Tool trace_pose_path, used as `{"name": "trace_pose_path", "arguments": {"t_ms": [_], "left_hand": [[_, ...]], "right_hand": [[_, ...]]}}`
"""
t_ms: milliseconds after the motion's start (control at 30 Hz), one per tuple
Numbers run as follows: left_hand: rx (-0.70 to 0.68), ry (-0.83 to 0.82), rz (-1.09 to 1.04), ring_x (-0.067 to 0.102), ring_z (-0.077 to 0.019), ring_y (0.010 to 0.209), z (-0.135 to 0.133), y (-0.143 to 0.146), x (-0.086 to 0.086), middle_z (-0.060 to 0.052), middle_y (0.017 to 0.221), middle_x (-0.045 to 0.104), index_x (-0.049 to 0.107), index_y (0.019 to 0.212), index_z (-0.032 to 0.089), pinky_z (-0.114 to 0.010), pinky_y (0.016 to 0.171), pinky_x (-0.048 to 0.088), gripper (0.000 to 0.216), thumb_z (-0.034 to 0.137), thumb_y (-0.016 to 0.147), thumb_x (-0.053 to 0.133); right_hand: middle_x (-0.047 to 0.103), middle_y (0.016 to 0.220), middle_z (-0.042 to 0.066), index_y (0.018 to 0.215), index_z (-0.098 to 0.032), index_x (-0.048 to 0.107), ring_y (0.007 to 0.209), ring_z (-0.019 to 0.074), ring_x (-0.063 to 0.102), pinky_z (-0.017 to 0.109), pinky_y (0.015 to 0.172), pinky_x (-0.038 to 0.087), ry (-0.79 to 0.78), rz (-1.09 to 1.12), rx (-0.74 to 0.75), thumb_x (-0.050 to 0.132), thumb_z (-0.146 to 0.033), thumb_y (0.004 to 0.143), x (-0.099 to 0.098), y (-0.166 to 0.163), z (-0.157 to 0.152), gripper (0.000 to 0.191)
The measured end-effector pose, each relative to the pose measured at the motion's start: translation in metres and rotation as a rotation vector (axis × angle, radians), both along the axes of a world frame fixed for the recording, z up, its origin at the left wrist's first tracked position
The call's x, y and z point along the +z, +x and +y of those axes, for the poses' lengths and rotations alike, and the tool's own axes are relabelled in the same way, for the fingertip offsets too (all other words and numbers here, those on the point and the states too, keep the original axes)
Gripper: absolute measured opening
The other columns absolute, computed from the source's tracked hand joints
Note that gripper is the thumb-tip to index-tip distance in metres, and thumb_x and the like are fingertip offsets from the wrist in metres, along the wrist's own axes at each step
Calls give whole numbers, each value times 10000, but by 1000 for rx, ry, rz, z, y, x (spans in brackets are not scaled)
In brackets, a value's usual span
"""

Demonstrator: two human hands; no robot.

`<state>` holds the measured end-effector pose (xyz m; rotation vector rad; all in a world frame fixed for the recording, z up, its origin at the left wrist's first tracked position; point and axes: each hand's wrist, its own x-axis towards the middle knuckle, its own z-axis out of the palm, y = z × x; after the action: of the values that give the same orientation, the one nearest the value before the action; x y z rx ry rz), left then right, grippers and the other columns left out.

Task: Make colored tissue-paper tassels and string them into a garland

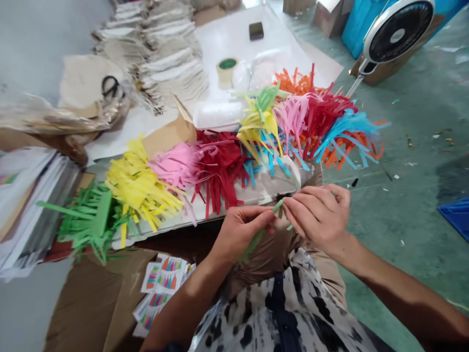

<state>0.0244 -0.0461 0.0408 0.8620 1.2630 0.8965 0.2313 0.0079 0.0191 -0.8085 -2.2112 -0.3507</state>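
Note:
My left hand [240,230] and my right hand [318,215] meet over my lap, both pinched on a thin green paper strip [256,239] that runs between them. Just beyond my fingers lies a long row of cut paper fringe bundles: green [90,220], yellow [141,188], pink [176,166], red [220,168], then a raised cluster of yellow, pink, red, blue and orange fringe [311,122]. The fringes rest on a low white board [256,193].
A stack of printed colour cards [161,283] lies by my left knee. Stacks of paper [29,205] sit at the left. Black scissors [110,85], a tape roll [226,71], folded cloth piles [164,54] and a fan [397,32] are further back.

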Motion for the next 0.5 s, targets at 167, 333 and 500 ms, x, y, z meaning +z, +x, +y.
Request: {"name": "trace_pose_path", "arguments": {"t_ms": [167, 333, 500], "left_hand": [[41, -189, -423, 707, -127, 657, 0, -1, -4, -40, 752, 771, 789, 898, 144, -217, 660, 549, 302, 359, 753, 942], [57, -222, -433, 734, -141, 662, 1, -3, -7, -48, 760, 776, 740, 857, 144, -208, 631, 559, 362, 358, 693, 982], [78, -181, -373, 714, -137, 605, 4, -10, 1, -57, 694, 767, 765, 809, 120, -212, 609, 561, 380, 370, 645, 999]], "right_hand": [[818, 963, 2, 1154, -242, 695, 940, 222, 723, 454, 861, 432, -3, -39, 61, 722, -152, 965, 9, -2, 1, 212], [796, 944, 9, 1085, -243, 681, 964, 254, 712, 488, 917, 389, -137, -13, 134, 696, -146, 966, 13, -9, 5, 154], [605, 720, 5, 737, -230, 506, 760, 186, 596, 374, 742, 423, -635, 253, 205, 562, -216, 1035, 27, -27, 17, 304]]}}
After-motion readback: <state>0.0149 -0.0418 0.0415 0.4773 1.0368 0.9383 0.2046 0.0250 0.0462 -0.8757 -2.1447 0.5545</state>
